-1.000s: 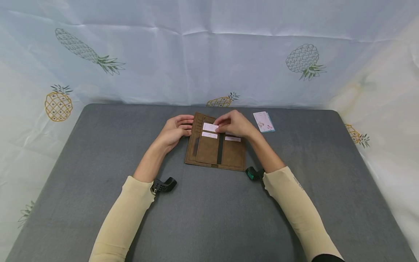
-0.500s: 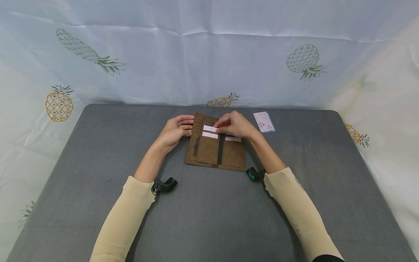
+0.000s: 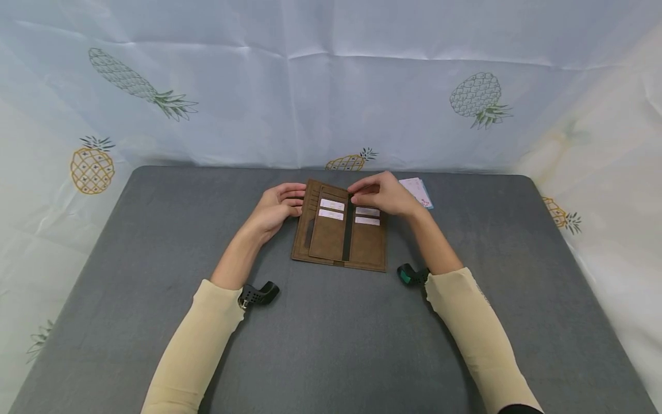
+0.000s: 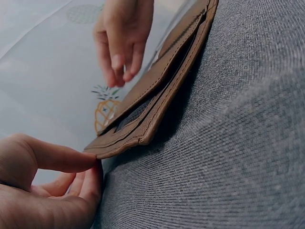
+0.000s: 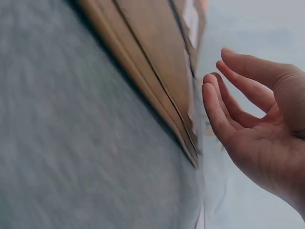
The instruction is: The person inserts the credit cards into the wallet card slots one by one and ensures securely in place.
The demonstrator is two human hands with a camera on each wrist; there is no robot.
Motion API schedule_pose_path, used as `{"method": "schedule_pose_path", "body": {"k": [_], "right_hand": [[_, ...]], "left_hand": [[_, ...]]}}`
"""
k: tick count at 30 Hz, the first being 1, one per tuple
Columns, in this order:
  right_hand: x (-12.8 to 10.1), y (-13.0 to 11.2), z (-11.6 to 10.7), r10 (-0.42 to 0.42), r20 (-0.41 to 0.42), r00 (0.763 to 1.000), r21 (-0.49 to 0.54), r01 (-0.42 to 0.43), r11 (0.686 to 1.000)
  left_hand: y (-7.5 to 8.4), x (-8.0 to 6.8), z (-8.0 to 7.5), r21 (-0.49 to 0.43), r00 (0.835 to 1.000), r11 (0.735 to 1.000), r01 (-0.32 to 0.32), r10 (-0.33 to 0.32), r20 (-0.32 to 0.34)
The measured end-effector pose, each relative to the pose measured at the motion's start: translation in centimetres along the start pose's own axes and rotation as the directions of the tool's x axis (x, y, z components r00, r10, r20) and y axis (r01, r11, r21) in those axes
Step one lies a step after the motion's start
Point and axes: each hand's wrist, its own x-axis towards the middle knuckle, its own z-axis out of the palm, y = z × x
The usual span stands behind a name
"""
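A brown wallet [image 3: 339, 228] lies open and flat in the middle of the grey worktop [image 3: 331, 339], a bit toward the far edge. Four white cards show in its slots, two on the left half [image 3: 331, 209] and two on the right half [image 3: 367, 216]. Each card has a small mark on it, but it is too small to read.

The left hand [image 3: 276, 207] rests on the worktop at the wallet's left edge. Its fingers [image 4: 66, 160] are bent a little and touch the edge of the wallet. The left wrist view shows the fingertip pressed against the corner of the leather. It does not wrap around it.

The right hand [image 3: 381, 193] hangs over the top right part of the wallet. Its fingers [image 5: 217, 112] are loose and a little bent, and they hold nothing. In the right wrist view they are just beside the wallet's edge, with a small gap.

A few more cards [image 3: 420, 191] lie on the worktop just behind the right hand. The top one is pale with pink marks, and no words on it can be read. Behind the worktop hangs a white cloth [image 3: 320, 86] with pineapple pictures on it.
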Motion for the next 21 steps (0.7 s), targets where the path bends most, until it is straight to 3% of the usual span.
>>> {"method": "schedule_pose_path", "body": {"k": [8, 14, 21], "right_hand": [[-2.1, 1.2, -3.4, 0.100, -0.174, 0.980, 0.048, -0.093, 0.994], [-4.1, 2.9, -5.8, 0.179, -0.291, 0.940, 0.089, -0.159, 0.983], [-5.3, 5.2, -7.5, 0.259, -0.370, 0.892, 0.010, -0.275, 0.961]], "left_hand": [[0.0, -0.1, 0.1, -0.002, 1.000, 1.000, -0.003, 0.003, -0.004], [0.0, -0.1, 0.1, 0.001, 1.000, 1.000, -0.007, 0.007, -0.001], [-0.1, -0.1, 0.0, 0.008, 1.000, 1.000, -0.001, 0.001, 0.000]]}}
